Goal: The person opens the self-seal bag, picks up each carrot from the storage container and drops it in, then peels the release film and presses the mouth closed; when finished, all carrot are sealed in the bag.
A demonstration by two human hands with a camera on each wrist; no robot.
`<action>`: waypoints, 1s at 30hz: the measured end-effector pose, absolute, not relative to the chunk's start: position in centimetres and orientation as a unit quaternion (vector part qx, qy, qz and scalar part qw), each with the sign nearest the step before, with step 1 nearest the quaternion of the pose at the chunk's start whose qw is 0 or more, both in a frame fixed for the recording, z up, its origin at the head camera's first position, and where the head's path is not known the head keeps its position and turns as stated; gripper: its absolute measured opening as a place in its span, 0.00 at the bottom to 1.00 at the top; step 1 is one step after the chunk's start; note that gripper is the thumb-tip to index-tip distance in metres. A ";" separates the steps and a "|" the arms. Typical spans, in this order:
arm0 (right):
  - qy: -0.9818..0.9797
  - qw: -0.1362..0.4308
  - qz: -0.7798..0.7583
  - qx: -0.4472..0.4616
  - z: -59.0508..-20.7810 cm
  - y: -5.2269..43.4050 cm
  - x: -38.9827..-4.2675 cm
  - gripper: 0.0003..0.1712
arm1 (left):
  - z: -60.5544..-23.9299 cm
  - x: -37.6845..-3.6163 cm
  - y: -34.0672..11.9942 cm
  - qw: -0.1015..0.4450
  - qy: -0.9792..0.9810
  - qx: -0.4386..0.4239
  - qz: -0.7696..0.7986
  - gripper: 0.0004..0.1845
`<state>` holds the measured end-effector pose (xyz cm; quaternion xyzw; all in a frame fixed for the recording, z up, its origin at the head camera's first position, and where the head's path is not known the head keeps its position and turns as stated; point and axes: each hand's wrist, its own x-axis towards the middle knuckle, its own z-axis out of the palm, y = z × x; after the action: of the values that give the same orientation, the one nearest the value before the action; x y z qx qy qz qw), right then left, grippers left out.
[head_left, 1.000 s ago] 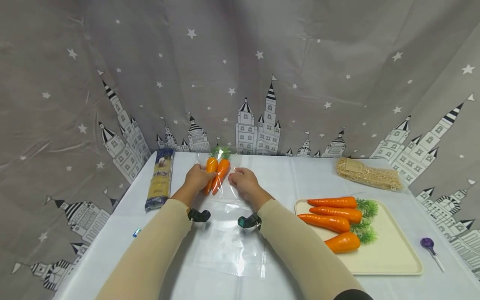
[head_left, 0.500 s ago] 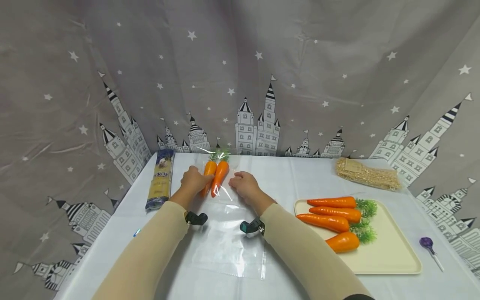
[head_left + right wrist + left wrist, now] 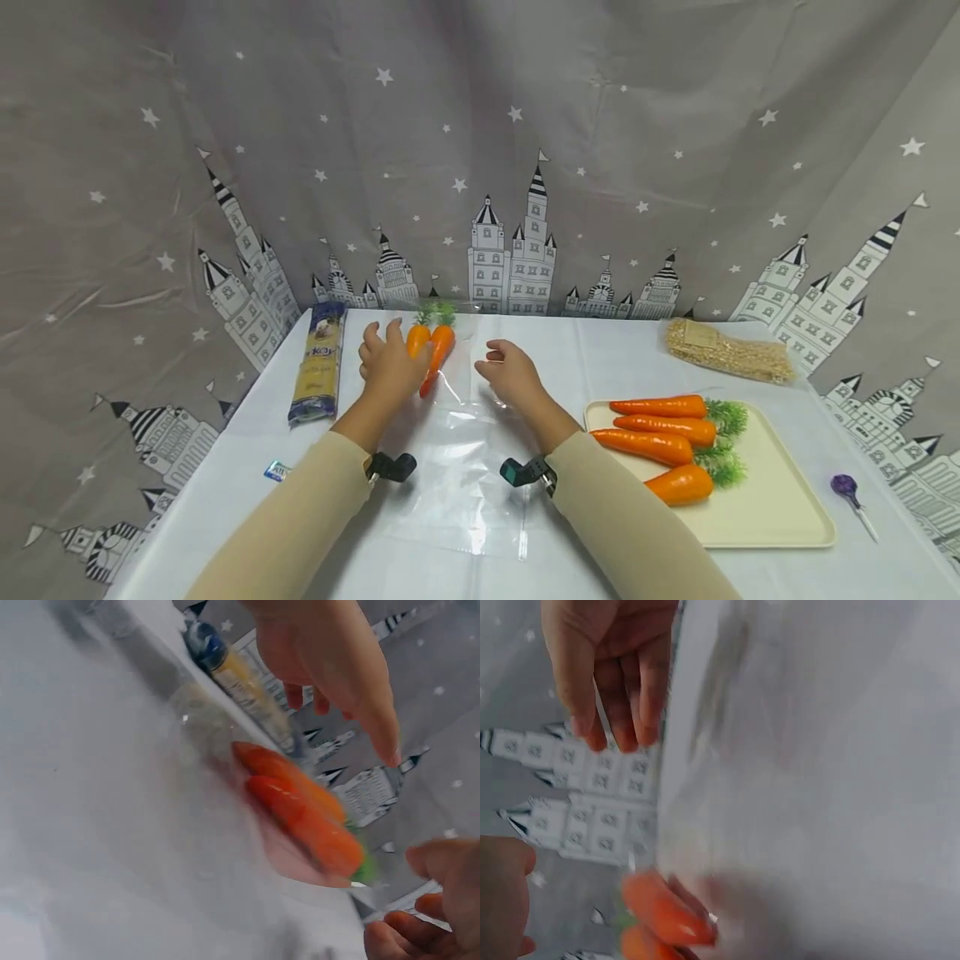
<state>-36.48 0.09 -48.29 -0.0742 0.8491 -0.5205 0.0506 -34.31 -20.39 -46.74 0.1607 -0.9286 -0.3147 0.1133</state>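
Looking down from the head view, the left hand (image 3: 390, 367) is hovering with fingers spread just beside two toy carrots (image 3: 431, 350) lying inside the far end of a clear plastic bag (image 3: 461, 467) on the white table (image 3: 225, 467). The right hand (image 3: 513, 375) is hanging on the other side, fingers loosely relaxed, gripping nothing. The hands are sitting apart, one on each side of the bagged pair. A cream tray (image 3: 780, 500) at the right is carrying four more carrots (image 3: 660, 446); a spaghetti packet (image 3: 318, 367) is lying at the left.

Turning to the left wrist view, blurred film is filling most of the frame, with orange tips (image 3: 664, 911) showing low and the other hand's fingers (image 3: 607, 682) hanging straight above.

Turning to the right wrist view, the two carrots (image 3: 300, 814) are lying side by side under the film, and the opposite hand (image 3: 337, 660) is floating above them without contact.

With neither hand holding the slippery film, the open mouth could be sagging shut, and a careless nudge could be rolling the carrots back out.
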 end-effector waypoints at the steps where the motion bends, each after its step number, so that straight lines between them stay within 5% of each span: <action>1: 0.855 0.048 -0.510 -0.084 -48.0 0.5 -36.1 0.32 | -46.6 -33.8 -19.9 0.116 -0.931 0.143 -0.315 0.43; 6: 0.878 0.028 -0.457 -0.141 -47.0 3.1 -33.7 0.36 | -45.6 -30.2 -17.9 0.094 -0.946 0.014 -0.311 0.39; 11: 0.895 0.007 -0.403 -0.191 -46.4 5.8 -31.2 0.36 | -45.6 -26.2 -16.4 0.014 -0.967 -0.095 -0.238 0.39; 18: 0.916 0.015 -0.340 -0.213 -47.0 9.2 -27.7 0.39 | -47.7 -22.4 -15.0 -0.078 -0.968 -0.162 -0.176 0.50; 30: 0.914 0.083 -0.280 -0.281 -49.9 10.7 -24.4 0.46 | -50.9 -20.9 -14.8 -0.115 -0.956 -0.192 -0.188 0.54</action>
<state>-24.44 10.65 -49.90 -0.2806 0.9143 -0.2802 0.0829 -20.92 -14.84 -50.93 -0.1917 -0.9564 -0.1880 -0.1153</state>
